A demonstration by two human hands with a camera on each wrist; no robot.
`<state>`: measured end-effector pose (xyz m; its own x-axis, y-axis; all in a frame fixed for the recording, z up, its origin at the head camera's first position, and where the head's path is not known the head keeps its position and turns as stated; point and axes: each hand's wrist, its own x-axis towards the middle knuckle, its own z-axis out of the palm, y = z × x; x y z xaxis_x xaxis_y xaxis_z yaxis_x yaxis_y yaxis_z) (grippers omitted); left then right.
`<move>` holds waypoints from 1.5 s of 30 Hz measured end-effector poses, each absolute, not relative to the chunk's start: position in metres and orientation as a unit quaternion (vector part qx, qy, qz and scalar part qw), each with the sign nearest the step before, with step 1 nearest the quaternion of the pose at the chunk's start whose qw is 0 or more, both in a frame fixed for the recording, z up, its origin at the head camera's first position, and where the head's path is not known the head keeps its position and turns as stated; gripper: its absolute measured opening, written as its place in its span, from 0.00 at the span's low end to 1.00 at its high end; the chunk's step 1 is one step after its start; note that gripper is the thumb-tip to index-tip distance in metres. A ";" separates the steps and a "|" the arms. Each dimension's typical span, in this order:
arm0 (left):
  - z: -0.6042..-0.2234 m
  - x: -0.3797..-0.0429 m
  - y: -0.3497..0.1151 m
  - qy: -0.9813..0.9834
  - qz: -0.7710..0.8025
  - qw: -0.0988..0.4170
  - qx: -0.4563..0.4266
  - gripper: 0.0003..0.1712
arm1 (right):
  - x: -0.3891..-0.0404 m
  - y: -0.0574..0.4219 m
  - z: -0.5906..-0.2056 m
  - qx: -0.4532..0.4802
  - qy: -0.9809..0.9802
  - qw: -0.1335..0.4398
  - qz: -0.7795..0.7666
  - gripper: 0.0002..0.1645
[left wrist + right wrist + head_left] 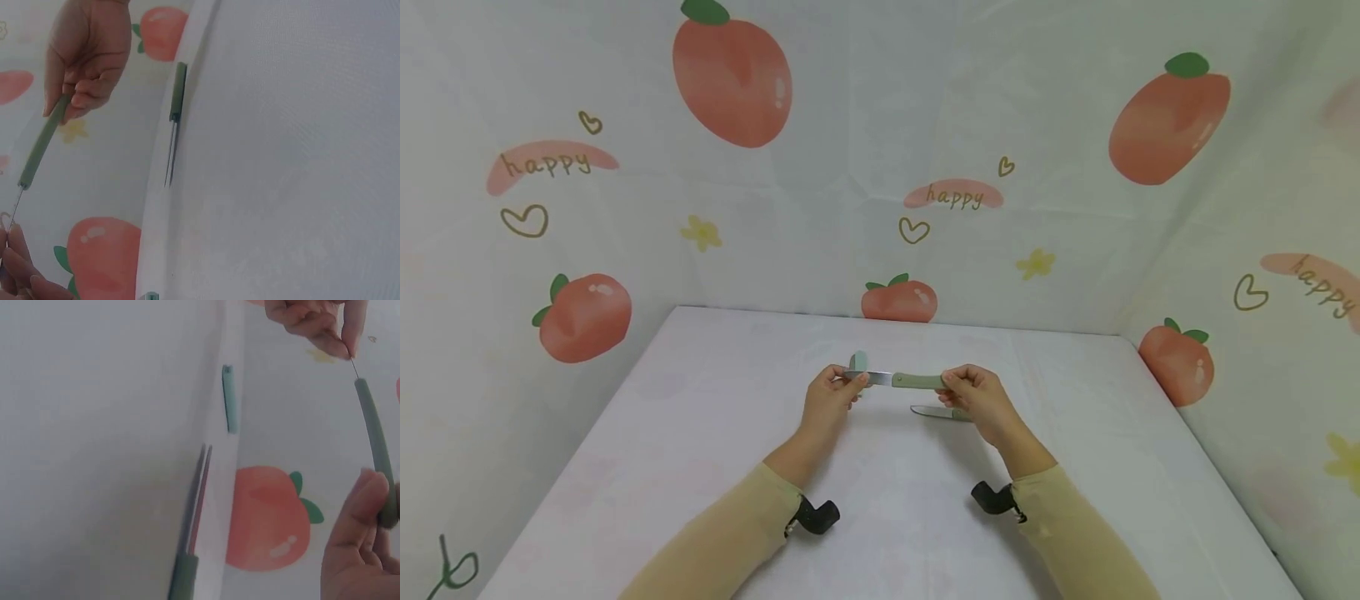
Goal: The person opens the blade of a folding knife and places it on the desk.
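Above the table, a knife with a green handle (917, 382) is held level between both hands. The left hand (829, 406) pinches its blade between thumb and fingers. At the other side, the right hand (988, 402) grips the end of the handle. A second green-handled knife (931, 411) lies on the table below the right hand, blade pointing left; the right hand partly covers its handle in the head view. Behind the left hand is a small pale green strip-like object (860, 360), seen whole in the right wrist view as a slim bar (230, 403).
A white-covered table (880, 517) spreads under the hands. Fabric walls (850, 125) printed with red fruit, hearts and yellow flowers stand at the back and sides. Each wrist carries a black camera mount, the left one (817, 516) and the right one (992, 498).
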<state>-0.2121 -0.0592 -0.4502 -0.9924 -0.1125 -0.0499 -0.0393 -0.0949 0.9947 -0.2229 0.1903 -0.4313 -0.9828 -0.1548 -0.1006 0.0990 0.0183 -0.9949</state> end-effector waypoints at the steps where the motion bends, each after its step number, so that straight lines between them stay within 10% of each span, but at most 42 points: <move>1: -0.450 -0.212 -0.061 -0.678 -0.732 0.021 0.055 0.12 | -0.224 0.193 -0.431 -0.028 0.718 0.095 -0.689 0.11; 45: -0.459 -0.213 -0.089 -0.797 -0.577 -0.180 -0.004 0.16 | -0.222 0.231 -0.427 -0.163 0.796 0.277 -0.514 0.14</move>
